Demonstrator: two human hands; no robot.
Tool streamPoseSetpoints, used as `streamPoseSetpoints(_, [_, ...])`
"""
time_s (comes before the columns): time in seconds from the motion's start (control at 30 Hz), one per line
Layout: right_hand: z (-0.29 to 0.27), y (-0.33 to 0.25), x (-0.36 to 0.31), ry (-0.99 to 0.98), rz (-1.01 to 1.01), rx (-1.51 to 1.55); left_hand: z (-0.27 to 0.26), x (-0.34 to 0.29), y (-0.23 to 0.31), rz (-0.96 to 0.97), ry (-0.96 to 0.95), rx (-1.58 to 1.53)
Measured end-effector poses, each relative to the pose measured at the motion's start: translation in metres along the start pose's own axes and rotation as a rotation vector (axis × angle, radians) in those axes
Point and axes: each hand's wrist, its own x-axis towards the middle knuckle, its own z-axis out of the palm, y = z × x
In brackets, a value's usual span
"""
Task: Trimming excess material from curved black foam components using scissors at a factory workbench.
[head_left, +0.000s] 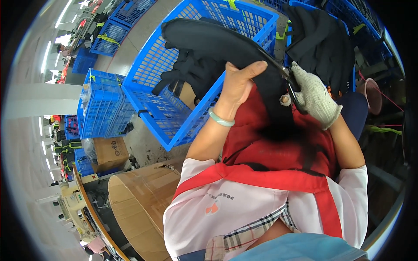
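Observation:
A long, curved black fabric piece [217,40], thick like padding, stretches across the large blue crate [146,71] in front of me. My left hand [236,85] grips it near its middle, thumb up along the edge and fingers hidden behind it. At the right end of the piece, my right hand [314,93] in a white knitted glove is closed round the black handles of scissors [292,85]. Their blades point up and left along the edge of the fabric. A strip of the black material hangs down over my red apron [257,126].
More black pieces [191,71] lie inside the crate, and a heap of them [322,39] fills another crate at the right. Stacked blue crates [104,104] and cardboard boxes [146,191] stand to the left. A sewing machine [72,202] sits beyond; a pink bucket [370,95] is at far right.

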Motion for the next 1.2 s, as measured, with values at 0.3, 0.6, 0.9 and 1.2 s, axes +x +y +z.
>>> streamPoseSetpoints(0.3, [-0.015,-0.01,0.006,-0.031,0.067,0.076,0.0,0.003,0.001,-0.018,-0.084,-0.014])
streamPoseSetpoints(0.6, [-0.009,-0.013,0.005,0.052,0.01,-0.001,0.005,0.008,0.018,0.073,-0.063,-0.097])
streamPoseSetpoints(0.9, [-0.026,-0.024,0.009,0.057,-0.03,-0.042,0.014,0.004,0.013,0.036,-0.09,-0.078])
streamPoseSetpoints(1.2, [-0.037,-0.043,0.012,0.01,0.029,-0.1,0.019,0.014,0.037,0.099,-0.083,-0.147])
